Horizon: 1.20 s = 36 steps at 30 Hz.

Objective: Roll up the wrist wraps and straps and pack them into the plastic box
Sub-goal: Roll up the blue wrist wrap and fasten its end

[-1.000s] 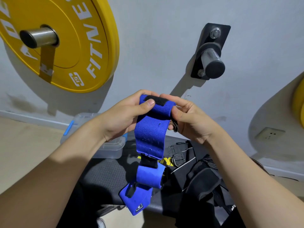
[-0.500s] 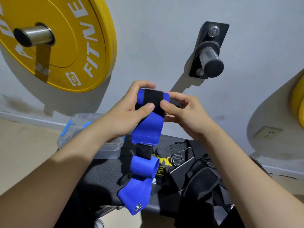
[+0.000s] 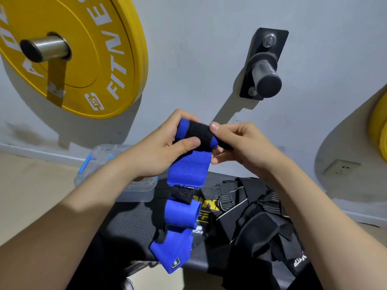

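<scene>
Blue wrap (image 3: 188, 168), left hand (image 3: 159, 151), right hand (image 3: 240, 147) (pinching)

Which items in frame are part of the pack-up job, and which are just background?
Job:
- blue wrist wrap, partly rolled, gripped by left hand and right hand
- black straps piled on the bench
- clear plastic box, behind the left wrist

Lying about:
- yellow weight plate on the wall
- empty wall peg
- wall socket

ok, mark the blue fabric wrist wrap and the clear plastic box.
blue fabric wrist wrap (image 3: 188, 168): head view, flat hanging stretch below the roll.
clear plastic box (image 3: 142, 188): head view, corner wall below the forearm.
</scene>
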{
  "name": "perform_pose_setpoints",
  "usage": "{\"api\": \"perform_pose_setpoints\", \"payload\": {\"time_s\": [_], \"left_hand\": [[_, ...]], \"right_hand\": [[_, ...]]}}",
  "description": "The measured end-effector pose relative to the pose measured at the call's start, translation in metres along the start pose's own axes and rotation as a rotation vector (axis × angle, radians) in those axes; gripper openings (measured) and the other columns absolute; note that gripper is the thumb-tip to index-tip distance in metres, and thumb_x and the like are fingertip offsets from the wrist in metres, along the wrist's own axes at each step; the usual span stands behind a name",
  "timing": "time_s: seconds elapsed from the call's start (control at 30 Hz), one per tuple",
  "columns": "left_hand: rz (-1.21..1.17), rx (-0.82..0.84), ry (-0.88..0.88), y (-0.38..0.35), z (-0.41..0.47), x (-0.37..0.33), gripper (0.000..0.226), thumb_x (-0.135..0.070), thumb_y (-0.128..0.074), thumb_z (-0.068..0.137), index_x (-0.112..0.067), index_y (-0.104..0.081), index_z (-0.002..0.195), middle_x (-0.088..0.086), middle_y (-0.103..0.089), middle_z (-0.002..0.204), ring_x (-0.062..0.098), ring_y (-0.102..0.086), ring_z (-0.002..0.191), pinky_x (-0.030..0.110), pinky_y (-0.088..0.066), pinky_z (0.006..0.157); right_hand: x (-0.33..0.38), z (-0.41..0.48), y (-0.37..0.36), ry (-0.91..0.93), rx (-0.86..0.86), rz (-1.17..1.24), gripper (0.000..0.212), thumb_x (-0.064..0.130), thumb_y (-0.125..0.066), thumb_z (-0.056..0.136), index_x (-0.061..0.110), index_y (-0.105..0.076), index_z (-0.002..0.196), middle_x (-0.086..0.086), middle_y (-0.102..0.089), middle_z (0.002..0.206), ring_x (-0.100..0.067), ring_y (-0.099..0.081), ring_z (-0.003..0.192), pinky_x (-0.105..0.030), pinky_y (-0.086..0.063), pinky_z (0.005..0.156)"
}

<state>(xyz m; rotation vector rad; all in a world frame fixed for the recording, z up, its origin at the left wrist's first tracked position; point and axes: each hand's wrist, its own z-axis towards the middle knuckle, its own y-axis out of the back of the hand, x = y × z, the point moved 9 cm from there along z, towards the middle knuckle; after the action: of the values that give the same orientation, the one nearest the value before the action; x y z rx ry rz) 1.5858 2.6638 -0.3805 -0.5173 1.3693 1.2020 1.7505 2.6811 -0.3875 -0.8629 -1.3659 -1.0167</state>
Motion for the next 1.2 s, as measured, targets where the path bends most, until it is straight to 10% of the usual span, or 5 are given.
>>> {"api": "perform_pose_setpoints", "payload": {"time_s": [0.57,0.8,0.9,1.03,1.2], "left_hand": [[-0.059,-0.221,0.15,0.018,0.005,0.022,0.045,-0.007,-0.086,0.089,-0.027,-0.063,0.123,0.004,-0.071,0.125,0.028,-0.076,0.11,0.045,-0.066,0.083],[0.18,-0.342,0.157,0.032,0.003,0.031,0.044,-0.016,-0.089,0.087,-0.029,-0.062,0.118,-0.005,-0.071,0.109,0.006,-0.07,0.097,0.046,-0.066,0.085],[0.247,-0.297,0.159,0.025,0.001,0.034,0.042,-0.019,-0.09,0.086,-0.03,-0.061,0.115,-0.003,-0.072,0.108,0.011,-0.07,0.1,0.04,-0.066,0.083],[0.315,-0.227,0.18,0.017,-0.003,0.038,0.042,-0.024,-0.09,0.085,-0.03,-0.058,0.112,0.001,-0.071,0.107,0.022,-0.07,0.103,0.033,-0.065,0.078],[0.25,-0.183,0.198,0.018,-0.008,0.038,0.044,-0.015,-0.09,0.085,-0.031,-0.06,0.113,0.005,-0.074,0.11,0.028,-0.072,0.104,0.052,-0.064,0.089]], "right_hand": [[-0.031,-0.003,0.007,-0.158,-0.017,0.049,0.059,0.015,-0.08,0.077,0.011,-0.063,0.134,-0.017,-0.076,0.114,-0.036,-0.078,0.093,-0.047,-0.066,0.083],[-0.127,-0.044,-0.019,-0.705,0.48,-1.069,0.024,0.007,-0.06,0.095,-0.004,-0.068,0.114,-0.027,-0.079,0.091,-0.035,-0.073,0.064,-0.046,-0.064,0.068],[-0.16,-0.072,-0.045,-0.817,0.622,-1.314,0.079,0.042,-0.083,0.089,0.005,-0.036,0.141,-0.022,-0.075,0.118,-0.038,-0.075,0.066,-0.041,-0.063,0.061],[-0.192,-0.082,-0.079,-0.848,0.433,-1.08,0.133,0.058,-0.088,0.081,0.002,0.002,0.16,-0.023,-0.053,0.151,-0.041,-0.068,0.12,-0.043,-0.055,0.084],[-0.2,-0.075,-0.075,-0.787,0.025,-0.712,0.1,0.029,-0.094,0.079,0.004,-0.022,0.144,-0.017,-0.055,0.135,-0.031,-0.062,0.111,-0.04,-0.057,0.086]]}}
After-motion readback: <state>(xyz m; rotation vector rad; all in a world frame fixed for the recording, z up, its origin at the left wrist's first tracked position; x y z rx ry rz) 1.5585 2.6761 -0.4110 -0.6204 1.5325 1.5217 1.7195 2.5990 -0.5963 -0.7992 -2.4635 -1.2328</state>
